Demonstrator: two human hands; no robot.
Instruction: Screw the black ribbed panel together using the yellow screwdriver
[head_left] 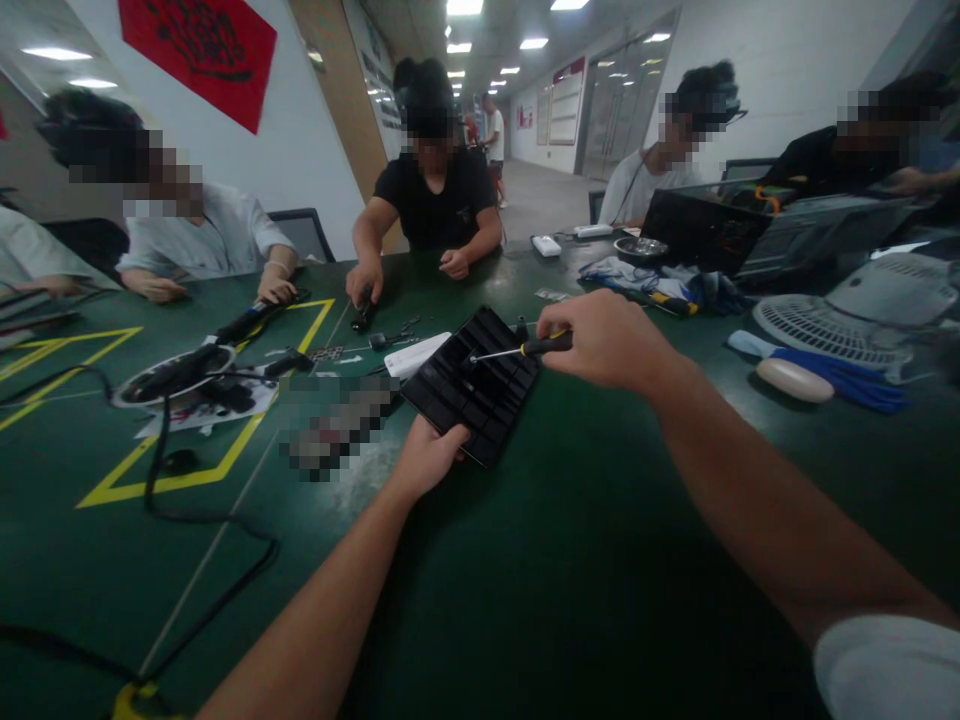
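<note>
The right hand (pixel 611 338) had its grip closed around the handle of a screwdriver (pixel 546 345), whose shaft reached leftward to the middle of a black ribbed panel (pixel 481 398). The left hand (pixel 433 455) held the panel tilted by its near edge, thumb on the ribbed face; whether the panel touched the desk (pixel 585 560) could not be told. Just beyond it lay a flat white piece (pixel 418 354). Well to the right, a pale oval object (pixel 793 380) rested beside a blue glove (pixel 847 378). Across the desk sat a person in a black top (pixel 442 205).
</note>
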